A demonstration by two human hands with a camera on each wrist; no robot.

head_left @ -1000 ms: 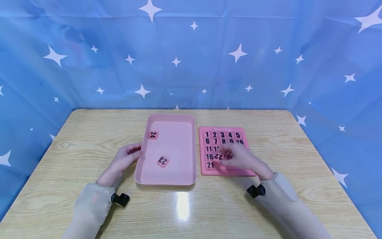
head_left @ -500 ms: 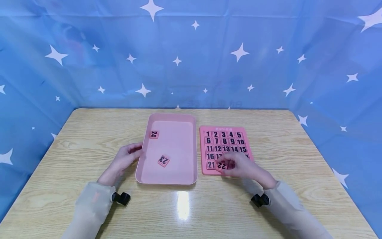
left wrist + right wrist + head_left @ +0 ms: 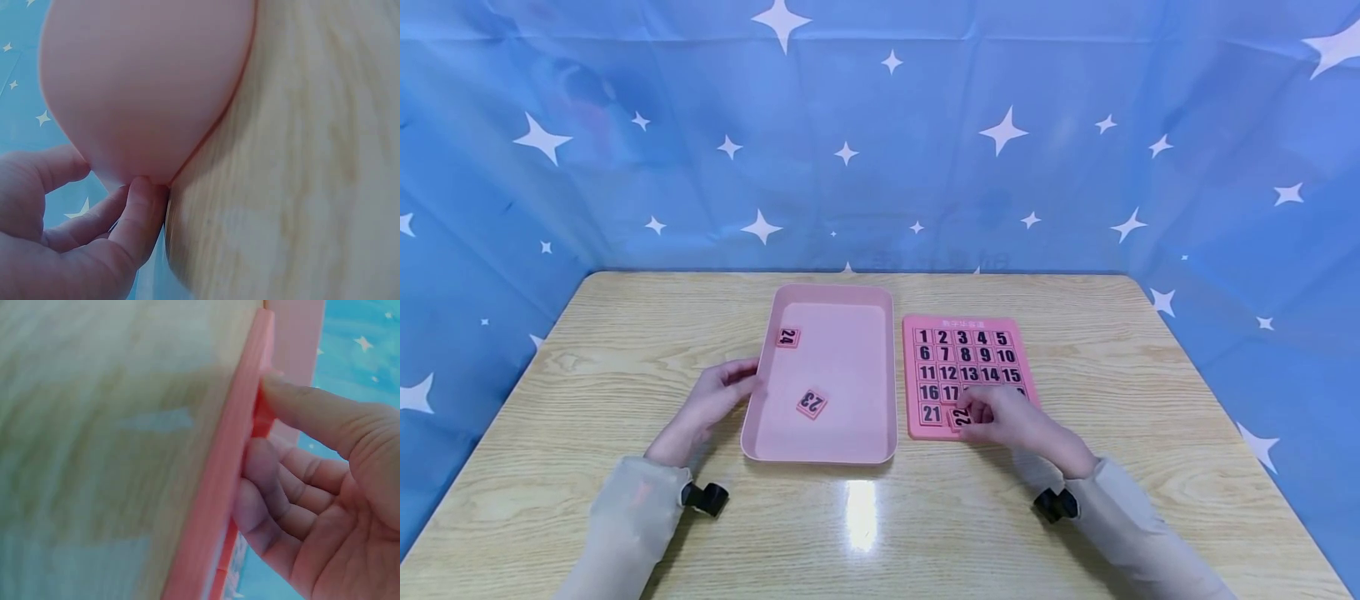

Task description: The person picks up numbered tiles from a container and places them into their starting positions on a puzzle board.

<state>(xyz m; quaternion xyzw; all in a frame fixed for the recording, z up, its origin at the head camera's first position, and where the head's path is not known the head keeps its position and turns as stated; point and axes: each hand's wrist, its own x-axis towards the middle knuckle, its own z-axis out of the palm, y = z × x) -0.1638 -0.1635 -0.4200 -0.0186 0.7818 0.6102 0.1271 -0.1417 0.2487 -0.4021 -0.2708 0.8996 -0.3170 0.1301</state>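
Observation:
In the head view my left hand (image 3: 724,396) is at the left side of a shallow pink tray (image 3: 857,333). The left wrist view shows one digit at the tray's rim and curled fingers against its outer wall (image 3: 150,81). My right hand (image 3: 1003,417) pinches a pink tile marked 22 (image 3: 960,417) over the bottom row of a pink number puzzle board (image 3: 916,367). This tile lies turned sideways, just right of tile 21 (image 3: 932,414). The right hand covers part of the lower rows. In the right wrist view, its fingertips touch the board's edge (image 3: 219,475).
Inside the tray lie tile 24 (image 3: 787,337), turned sideways, and tile 23 (image 3: 811,403), slanted. Tray and board stand side by side on a wooden table (image 3: 1075,333), a narrow gap between them. Behind hangs a blue starred cloth (image 3: 925,183).
My right hand has brought tile 22 down from the fourth row to the bottom row and turned it sideways. The left hand has stayed at the tray.

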